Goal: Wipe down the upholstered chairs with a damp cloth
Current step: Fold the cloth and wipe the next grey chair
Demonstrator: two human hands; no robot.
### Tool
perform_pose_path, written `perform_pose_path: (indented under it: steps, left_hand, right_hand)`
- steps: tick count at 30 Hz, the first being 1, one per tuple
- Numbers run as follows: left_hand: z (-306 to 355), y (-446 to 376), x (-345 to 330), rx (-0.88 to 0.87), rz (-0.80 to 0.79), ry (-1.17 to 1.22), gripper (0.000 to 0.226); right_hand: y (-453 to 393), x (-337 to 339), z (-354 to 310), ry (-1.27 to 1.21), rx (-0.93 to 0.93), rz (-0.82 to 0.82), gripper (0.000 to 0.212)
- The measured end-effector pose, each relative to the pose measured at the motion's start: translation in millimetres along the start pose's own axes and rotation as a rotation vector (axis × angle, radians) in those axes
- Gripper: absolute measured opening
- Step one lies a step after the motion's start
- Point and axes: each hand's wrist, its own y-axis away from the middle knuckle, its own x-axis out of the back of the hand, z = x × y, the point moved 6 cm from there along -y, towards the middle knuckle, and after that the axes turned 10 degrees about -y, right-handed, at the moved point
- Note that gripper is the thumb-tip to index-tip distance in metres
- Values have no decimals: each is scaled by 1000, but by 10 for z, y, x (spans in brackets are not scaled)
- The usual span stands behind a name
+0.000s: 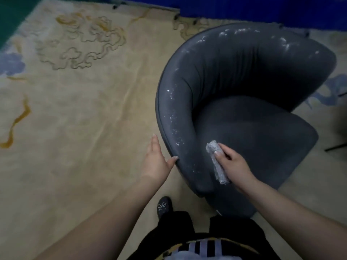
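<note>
Black trousers and one dark shoe at six o'clock, planted on a patterned beige carpet. Just beyond, a grey upholstered chair, seat at centre-right, curved back sweeping from nine o'clock round to two, white flecks scattered along the rim. Right hand at about five o'clock on the seat's near edge, fingers curled round a rolled cloth, long axis running from eleven to five o'clock. Flecked rim just beside the roll's upper end, toward ten and eleven o'clock, closest to this hand. Left hand flat and relaxed against the armrest's outer edge at nine o'clock, thumb on the rim, gripping nothing. Likely next: a sweep up the rim.
</note>
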Motion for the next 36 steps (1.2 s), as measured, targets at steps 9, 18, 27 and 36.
perform_pose_path:
  steps: [9, 18, 27, 36]
  left_hand:
    - [99, -260, 35, -225, -118, -107, 107]
    - [89, -308, 21, -251, -127, -238, 108]
    - [0, -362, -33, -269, -93, -13, 108]
    - [-18, -444, 57, -186, -146, 374, 102]
  right_hand:
    - [275, -141, 192, 66, 75, 285, 48]
    - [219, -770, 477, 386, 414, 272, 58]
    - [21, -662, 509, 317, 490, 175, 56]
    - [-260, -955, 132, 434, 673, 82, 54]
